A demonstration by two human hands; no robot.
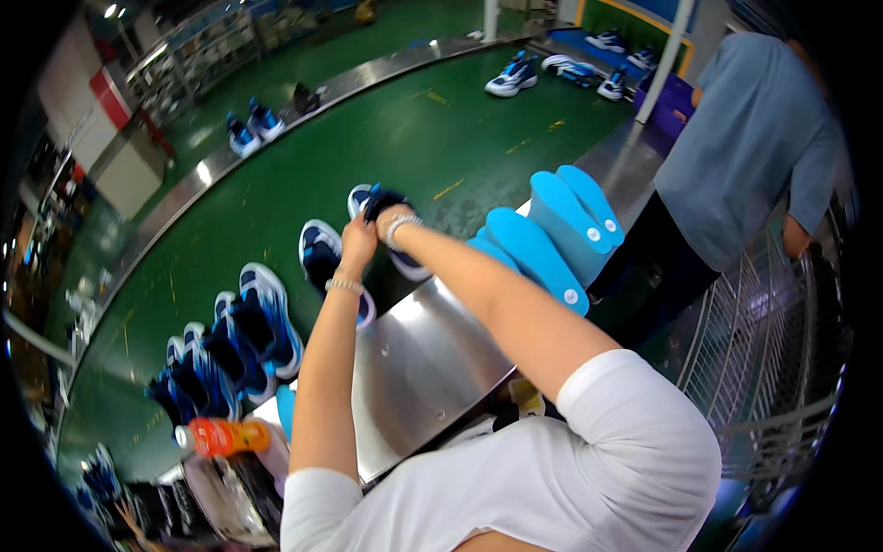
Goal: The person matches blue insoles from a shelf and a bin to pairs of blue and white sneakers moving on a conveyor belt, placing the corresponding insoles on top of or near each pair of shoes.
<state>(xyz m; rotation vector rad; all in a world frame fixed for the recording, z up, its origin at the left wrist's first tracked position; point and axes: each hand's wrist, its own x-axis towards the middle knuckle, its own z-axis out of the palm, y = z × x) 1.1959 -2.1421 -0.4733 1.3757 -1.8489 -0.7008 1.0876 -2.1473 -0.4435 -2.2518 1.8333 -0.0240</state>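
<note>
A navy sneaker with a white sole (411, 267) stands on the green belt in front of me. At its collar my left hand (359, 241) is closed, fingers pinching the dark upper. My right hand (392, 219) closes on the same shoe from the other side, a beaded bracelet at its wrist. My hands hide most of the shoe's opening. Just left of it a second navy and white sneaker (318, 244) stands partly behind my left wrist. Light-blue insoles (533, 248) with round white stickers lie in stacks right of my right forearm.
Several blue sneakers (262, 313) line the belt (405, 129) at left. An orange drink bottle (225, 437) lies near them. A steel plate (414, 359) forms the near edge. Right stand a person in grey (754, 147) and a wire rack (763, 340). More sneakers (512, 75) stand far off.
</note>
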